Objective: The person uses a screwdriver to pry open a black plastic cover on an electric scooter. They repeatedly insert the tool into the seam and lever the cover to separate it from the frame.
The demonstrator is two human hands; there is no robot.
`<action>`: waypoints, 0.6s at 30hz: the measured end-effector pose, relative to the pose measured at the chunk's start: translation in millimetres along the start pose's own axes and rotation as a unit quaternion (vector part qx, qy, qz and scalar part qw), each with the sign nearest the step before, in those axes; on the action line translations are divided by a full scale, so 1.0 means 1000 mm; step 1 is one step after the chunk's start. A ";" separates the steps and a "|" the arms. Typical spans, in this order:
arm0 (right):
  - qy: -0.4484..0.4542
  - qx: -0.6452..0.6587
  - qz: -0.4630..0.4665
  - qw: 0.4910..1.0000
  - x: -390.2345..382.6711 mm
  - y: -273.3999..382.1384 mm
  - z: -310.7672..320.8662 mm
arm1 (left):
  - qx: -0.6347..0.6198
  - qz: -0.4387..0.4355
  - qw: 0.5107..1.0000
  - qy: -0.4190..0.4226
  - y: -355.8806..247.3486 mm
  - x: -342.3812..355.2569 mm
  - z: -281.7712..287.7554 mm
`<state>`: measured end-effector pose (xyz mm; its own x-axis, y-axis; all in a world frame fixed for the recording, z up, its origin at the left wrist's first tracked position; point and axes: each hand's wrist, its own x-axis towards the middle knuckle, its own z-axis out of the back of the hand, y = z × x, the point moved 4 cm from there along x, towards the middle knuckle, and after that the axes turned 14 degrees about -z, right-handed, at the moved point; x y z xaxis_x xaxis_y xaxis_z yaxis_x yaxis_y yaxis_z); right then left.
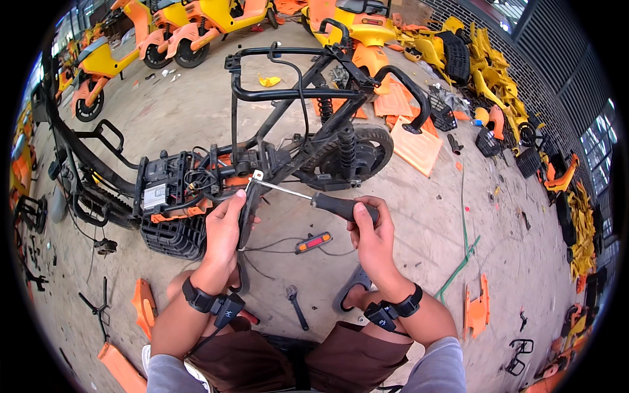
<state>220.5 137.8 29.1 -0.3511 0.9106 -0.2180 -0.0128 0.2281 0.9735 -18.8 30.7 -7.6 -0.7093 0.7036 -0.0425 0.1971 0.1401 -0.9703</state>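
My left hand [224, 229] grips a dark elongated part [247, 216] with a small silver bracket [257, 175] at its top end. In my right hand [372, 239] is a screwdriver [334, 204] with a black handle, its shaft pointing left to the bracket; whether the tip touches it is too small to tell. A stripped black scooter frame [282, 93] stands just beyond both hands, with exposed wiring and a silver controller box [154, 196]. Between my hands, a red and amber lamp [312, 242] with cables lies on the floor. An adjustable wrench [297, 306] lies below it.
Yellow and orange scooters [114, 62] stand at the back left. Orange panels [411, 147] lie beside the rear wheel [373, 150]. Yellow body parts [491, 72] are piled along the right wall. A green strap [458, 268] and orange pieces [477, 304] lie on the floor right of me.
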 end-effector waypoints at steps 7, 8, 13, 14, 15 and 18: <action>-0.033 0.001 0.102 0.994 -0.010 0.012 0.000 | -0.042 -0.022 0.999 0.008 -0.005 0.004 0.000; -0.053 0.003 0.160 0.986 -0.015 0.013 0.003 | -0.059 -0.013 0.998 0.015 -0.006 0.006 0.001; -0.019 0.003 0.147 0.989 -0.016 0.007 0.007 | -0.180 0.067 0.981 0.036 -0.005 0.007 0.000; -0.014 -0.001 0.148 0.989 -0.017 0.007 0.007 | -0.187 0.071 0.979 0.041 -0.005 0.007 0.000; -0.008 0.000 0.154 0.988 -0.019 0.006 0.007 | -0.193 0.075 0.977 0.045 -0.004 0.006 0.000; -0.009 -0.016 0.196 0.980 -0.022 0.007 0.006 | -0.202 0.076 0.975 0.052 0.000 0.006 0.001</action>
<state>233.4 121.6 40.7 -0.3183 0.9322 0.1722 0.0903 -0.1510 0.9844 -23.3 34.2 -8.3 -0.5830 0.8012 -0.1347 0.5601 0.2762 -0.7810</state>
